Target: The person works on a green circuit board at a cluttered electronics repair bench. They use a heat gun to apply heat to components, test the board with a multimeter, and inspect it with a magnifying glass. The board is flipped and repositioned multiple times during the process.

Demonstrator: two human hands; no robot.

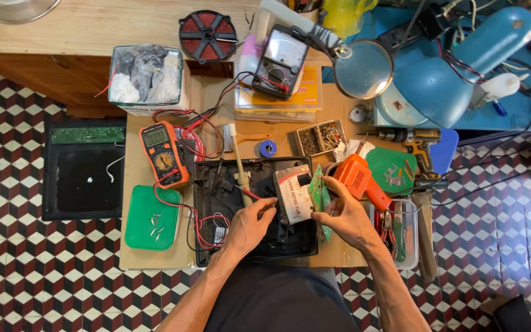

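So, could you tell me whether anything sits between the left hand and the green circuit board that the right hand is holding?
Yes. A white block-shaped component with a printed label stands between the left hand and the green circuit board, over the open black casing. The right hand holds the board on edge, just right of that block.

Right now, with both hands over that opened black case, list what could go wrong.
1. The right hand pinches the green circuit board by its edge; it may slip or flex.
2. Red wires trail from the orange multimeter into the black case near the left hand; a snag could drag the meter.
3. The orange soldering gun lies close to the right hand; if hot, it might burn.
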